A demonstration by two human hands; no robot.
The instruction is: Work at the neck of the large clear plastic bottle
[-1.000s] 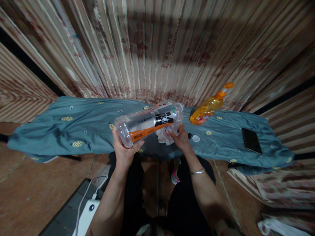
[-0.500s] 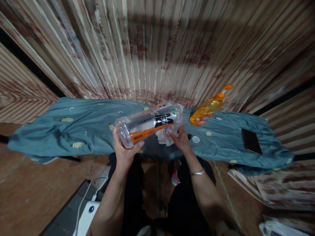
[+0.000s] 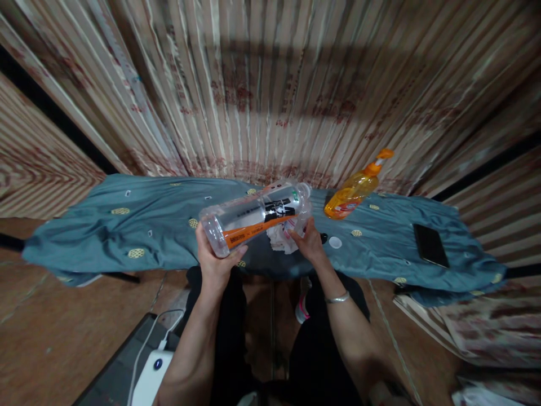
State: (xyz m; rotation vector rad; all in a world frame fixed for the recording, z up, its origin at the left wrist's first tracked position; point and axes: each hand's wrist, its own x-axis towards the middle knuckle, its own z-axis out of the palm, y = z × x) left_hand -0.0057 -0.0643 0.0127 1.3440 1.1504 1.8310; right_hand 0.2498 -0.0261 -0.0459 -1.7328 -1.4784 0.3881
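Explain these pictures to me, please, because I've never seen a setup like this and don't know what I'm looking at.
There's no machine here, just a person's two bare hands. One camera, worn on the head, takes every picture, looking forward and down past the forearms. The left hand holds a clear bottle near its base, tilted. The right hand is at the neck end, beside some crumpled pale material; what exactly it grips is hard to tell. Below is a surface draped in blue-green cloth. On it are an orange pump bottle, a small white disc and a dark flat object.
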